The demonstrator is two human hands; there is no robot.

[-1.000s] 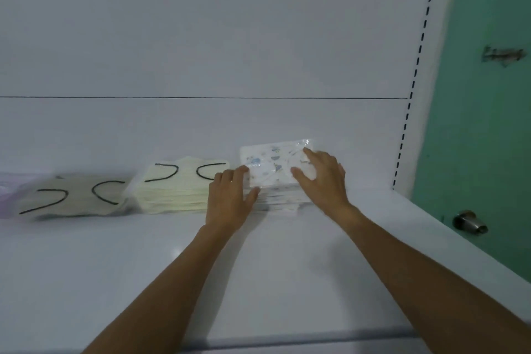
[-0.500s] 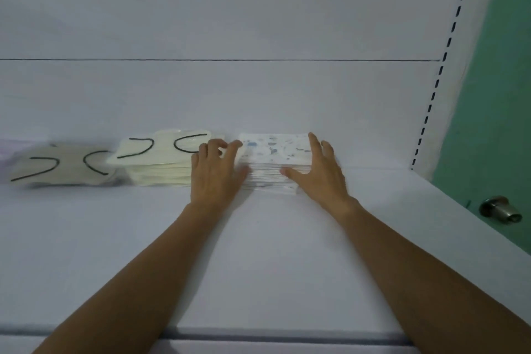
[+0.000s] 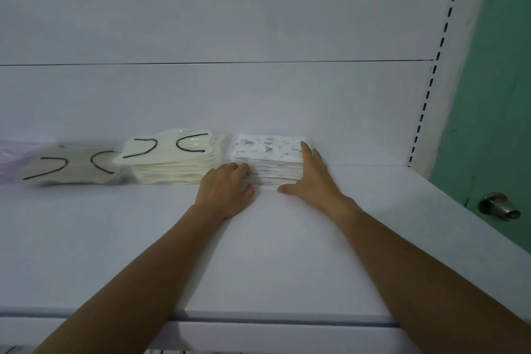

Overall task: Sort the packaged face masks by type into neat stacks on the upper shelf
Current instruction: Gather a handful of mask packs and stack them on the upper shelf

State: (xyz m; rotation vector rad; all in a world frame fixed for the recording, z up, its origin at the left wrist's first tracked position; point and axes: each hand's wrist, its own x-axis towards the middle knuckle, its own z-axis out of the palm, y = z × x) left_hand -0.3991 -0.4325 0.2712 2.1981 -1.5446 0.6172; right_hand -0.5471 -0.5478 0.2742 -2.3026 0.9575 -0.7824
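While the stack of patterned masks is set at the back of the shelf beside the cream stack, it is pressed between the left hand and the right hand, both spread flat against its sides.
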